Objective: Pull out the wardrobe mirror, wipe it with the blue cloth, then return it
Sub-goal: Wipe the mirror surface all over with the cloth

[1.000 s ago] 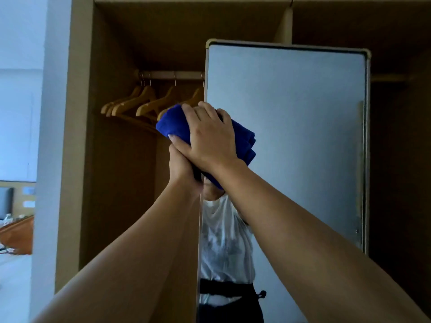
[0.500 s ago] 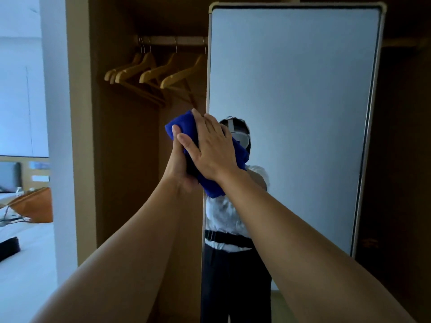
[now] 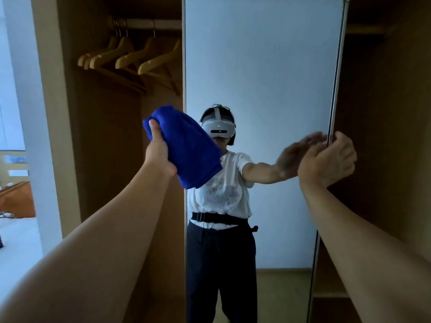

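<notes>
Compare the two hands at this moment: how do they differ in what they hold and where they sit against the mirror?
The left hand grips the folded blue cloth by the mirror's left edge; the right hand holds no cloth and reaches to the mirror's right edge. The left is closed tight; the right is curled loosely, and whether it grips the frame is unclear. Both arms are extended at about the same height.

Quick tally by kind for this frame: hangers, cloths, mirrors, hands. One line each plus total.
Wooden hangers on the rail: 4
Blue cloth, held in the left hand: 1
Mirror, pulled out of the wardrobe: 1
Hands, left plus right hand at the mirror's right edge: 2
Total: 8
</notes>
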Available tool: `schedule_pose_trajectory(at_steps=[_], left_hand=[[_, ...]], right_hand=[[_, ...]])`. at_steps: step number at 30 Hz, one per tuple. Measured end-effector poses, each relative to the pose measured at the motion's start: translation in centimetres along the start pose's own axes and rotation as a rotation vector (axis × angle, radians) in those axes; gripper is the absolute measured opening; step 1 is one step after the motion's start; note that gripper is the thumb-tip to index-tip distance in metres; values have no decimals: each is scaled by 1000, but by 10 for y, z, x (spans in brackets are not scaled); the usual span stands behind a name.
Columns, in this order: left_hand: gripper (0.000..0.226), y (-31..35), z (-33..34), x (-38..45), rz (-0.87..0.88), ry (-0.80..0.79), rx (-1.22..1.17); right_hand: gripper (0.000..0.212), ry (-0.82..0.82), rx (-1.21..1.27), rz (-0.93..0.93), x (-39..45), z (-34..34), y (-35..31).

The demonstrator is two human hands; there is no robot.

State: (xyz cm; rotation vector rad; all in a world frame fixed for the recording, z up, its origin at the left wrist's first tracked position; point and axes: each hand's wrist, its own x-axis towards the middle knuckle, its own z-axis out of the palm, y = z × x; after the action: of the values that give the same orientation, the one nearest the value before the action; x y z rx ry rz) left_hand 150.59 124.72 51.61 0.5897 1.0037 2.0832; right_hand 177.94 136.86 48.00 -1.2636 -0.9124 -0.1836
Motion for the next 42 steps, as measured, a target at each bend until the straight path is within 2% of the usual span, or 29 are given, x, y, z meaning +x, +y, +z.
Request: schedule_pose_trajectory(at_steps=[4, 7, 10, 13, 17, 20, 23, 26, 30, 32, 35, 37, 39, 42], left_hand=[[70, 9, -22, -1, 48, 137, 10], [52, 26, -43, -2, 151, 258, -17], [33, 33, -55, -5, 299, 310, 73], [30, 21, -52, -6, 307, 241, 146], [35, -10, -25, -9, 178, 4, 213], [62, -21, -22, -1, 48, -184, 129], [55, -22, -40, 12, -23, -325, 51], [54, -38, -52, 16, -75, -352, 255], [80, -63, -56, 17, -66, -292, 389], [67, -72, -53, 17, -12, -264, 390], [29, -80, -48, 19, 70, -197, 377], [25, -80, -48, 20, 92, -193, 378], [32, -80, -52, 19, 80, -229, 390], [30, -94, -69, 17, 6, -264, 415]], right_hand=[[47, -232, -15, 166, 9, 0, 39], [57, -403, 92, 235, 5, 4, 53], [58, -432, 289, 322, -2, 9, 57], [55, -421, 503, 537, -2, 15, 57], [52, -451, 647, 699, 6, 18, 61], [51, -462, 650, 705, 7, 18, 60], [49, -450, 655, 661, 3, 16, 57], [46, -413, 650, 601, 0, 18, 57], [48, -365, 592, 534, -1, 24, 61], [49, -350, 567, 521, -3, 26, 61], [49, -340, 556, 504, -3, 29, 61], [48, -330, 543, 482, -3, 29, 63], [48, -347, 538, 474, -5, 28, 69], [44, -369, 584, 572, -13, 26, 81]])
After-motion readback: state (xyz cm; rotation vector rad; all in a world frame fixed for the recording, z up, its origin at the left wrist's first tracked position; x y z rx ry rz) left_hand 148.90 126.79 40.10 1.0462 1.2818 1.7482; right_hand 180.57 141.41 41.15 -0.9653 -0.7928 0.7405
